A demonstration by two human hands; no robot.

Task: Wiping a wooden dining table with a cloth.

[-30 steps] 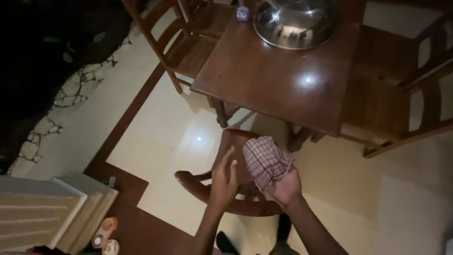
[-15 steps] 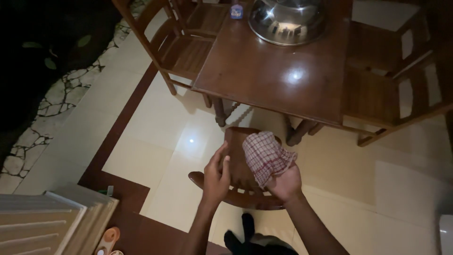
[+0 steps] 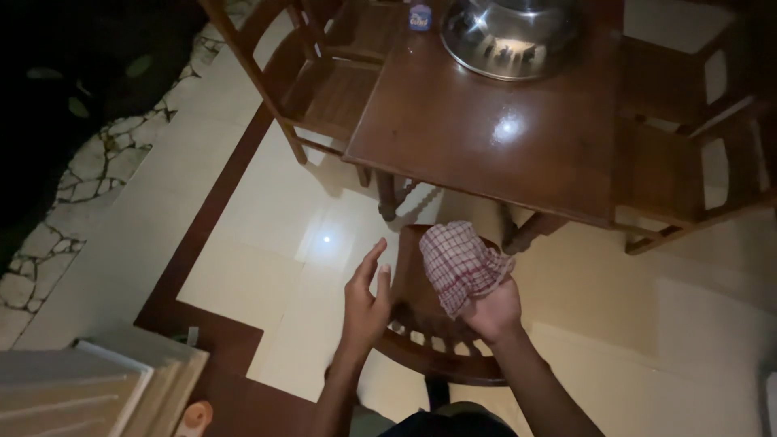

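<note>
Cream floor tile (image 3: 251, 267) w/ a dark brown border strip runs along the left of the chair (image 3: 429, 324), plenty of open room there, nothing standing on it. Left hand (image 3: 366, 303) hangs just left of the chair's seat, fingers straight and loosely together, thumb apart, palm turned inward, holding nothing; can't tell if it touches the chair rim. Chair itself: dark wood, curved back rail w/ spindles nearest the person, seat tucked toward the table (image 3: 502, 137). Checked cloth (image 3: 460, 263), red-and-white, bunched into a soft lump over the chair seat, long axis running from the right hand up and left toward the table edge, loose corners drooping at the wrist end. Right hand (image 3: 494, 311) grips the cloth's lower end, fingers curled closed around it, on the right side of the chair back. Table's near edge sits just beyond the chair; tight gap there. More chairs flank the table left and right; a metal bowl (image 3: 510, 36) sits on its far end.
</note>
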